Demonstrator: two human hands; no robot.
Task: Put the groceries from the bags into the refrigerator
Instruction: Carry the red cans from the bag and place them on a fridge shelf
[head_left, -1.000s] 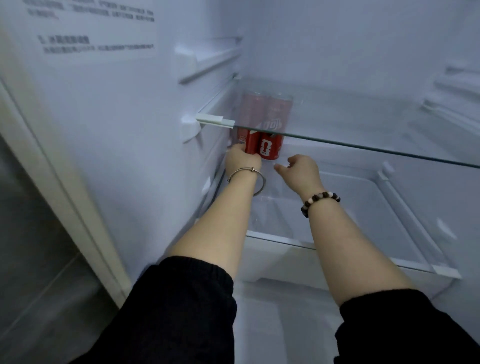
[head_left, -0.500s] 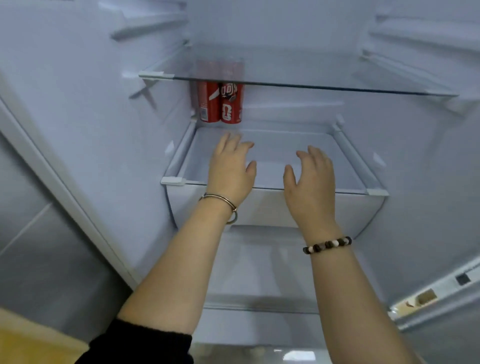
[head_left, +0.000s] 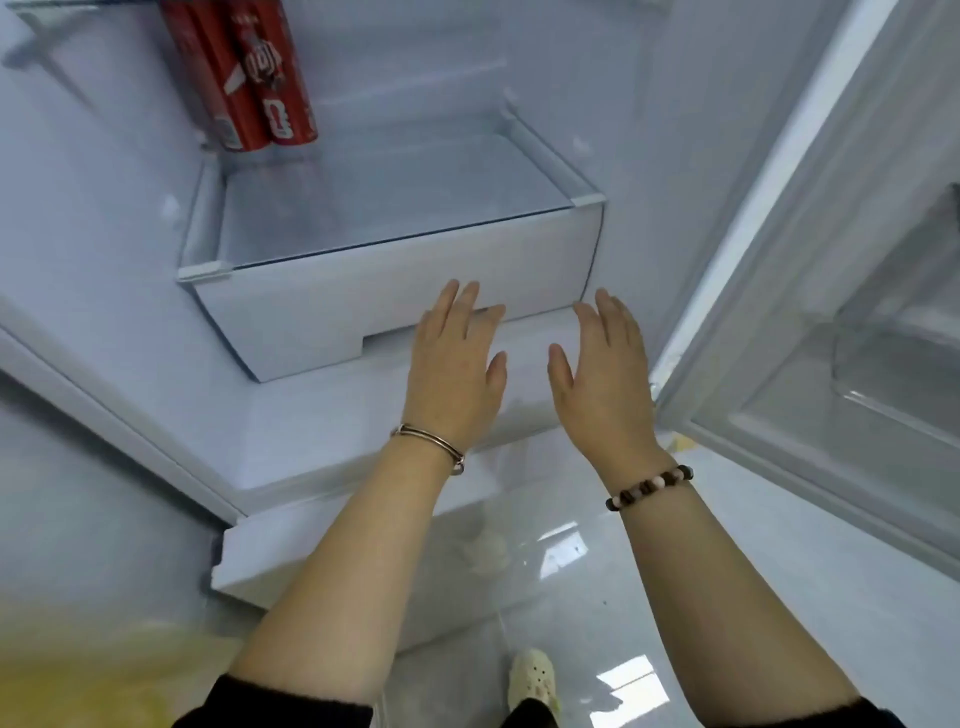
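Two red soda cans (head_left: 249, 78) stand side by side at the back left of a glass shelf (head_left: 395, 197) inside the open refrigerator. Below that shelf sits a white drawer (head_left: 322, 306). My left hand (head_left: 454, 364), with a metal bangle on the wrist, hovers open in front of the drawer's lower right part, fingers spread. My right hand (head_left: 605, 369), with a bead bracelet, is open beside it, near the drawer's right corner. Neither hand holds anything. No bags are in view.
The refrigerator door (head_left: 831, 322) stands open on the right with clear door bins. A glossy tiled floor (head_left: 727, 571) lies below, and a cream shoe (head_left: 532, 680) shows at the bottom. A yellow blur (head_left: 78, 670) fills the lower left corner.
Both hands have let go of the cans and drawn back out of the shelf, opening as they came. The view has tilted down, so the cans now sit at the top left.
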